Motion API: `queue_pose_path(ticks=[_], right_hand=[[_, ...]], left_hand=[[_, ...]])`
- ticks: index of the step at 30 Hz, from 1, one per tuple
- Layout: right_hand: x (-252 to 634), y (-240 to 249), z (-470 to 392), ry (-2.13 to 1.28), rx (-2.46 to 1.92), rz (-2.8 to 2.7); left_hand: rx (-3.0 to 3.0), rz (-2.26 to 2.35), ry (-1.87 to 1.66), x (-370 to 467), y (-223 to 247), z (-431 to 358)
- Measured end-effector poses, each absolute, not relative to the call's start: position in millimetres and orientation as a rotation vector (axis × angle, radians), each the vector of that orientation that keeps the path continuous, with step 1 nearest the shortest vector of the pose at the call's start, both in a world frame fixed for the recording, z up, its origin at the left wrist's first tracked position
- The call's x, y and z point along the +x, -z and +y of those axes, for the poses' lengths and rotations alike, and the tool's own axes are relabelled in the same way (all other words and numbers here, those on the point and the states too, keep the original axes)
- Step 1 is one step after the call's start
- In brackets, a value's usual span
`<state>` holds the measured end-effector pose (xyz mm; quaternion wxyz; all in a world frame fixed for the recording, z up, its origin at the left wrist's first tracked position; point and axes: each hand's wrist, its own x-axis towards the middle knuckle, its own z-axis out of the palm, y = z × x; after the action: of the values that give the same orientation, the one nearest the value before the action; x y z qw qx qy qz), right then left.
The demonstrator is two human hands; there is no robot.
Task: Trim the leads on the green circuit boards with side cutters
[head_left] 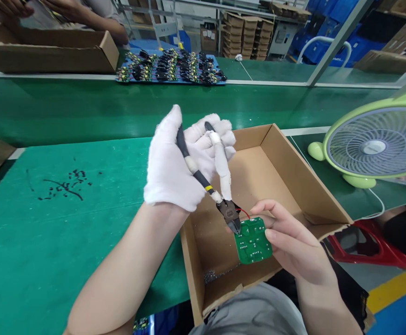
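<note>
In a white glove, my left hand holds a pair of side cutters whose handles are wrapped in white and black tape, with the handles spread in the palm. The cutters' tips lie at the upper left edge of a green circuit board; whether they touch it I cannot tell. My bare right hand grips that board by its right side, solder side facing up. A short red wire curves at the board's top edge. Both hands are above an open cardboard box, with small clippings in its near corner.
A green fan stands on the right. Across the bench, a blue tray carries rows of assembled boards, beside another cardboard box. Another person's hands work behind it. A red stool is at lower right.
</note>
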<state>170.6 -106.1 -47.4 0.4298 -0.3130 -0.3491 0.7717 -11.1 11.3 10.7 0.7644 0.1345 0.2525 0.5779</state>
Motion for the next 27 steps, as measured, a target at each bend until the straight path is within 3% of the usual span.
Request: queue_pose_path(ticks=[27], right_hand=[[171.2, 50.5, -105.9, -1.912, -0.753, -0.923]], left_hand=[[0.31, 0.499, -1.13, -8.0, -7.7, 11.3]])
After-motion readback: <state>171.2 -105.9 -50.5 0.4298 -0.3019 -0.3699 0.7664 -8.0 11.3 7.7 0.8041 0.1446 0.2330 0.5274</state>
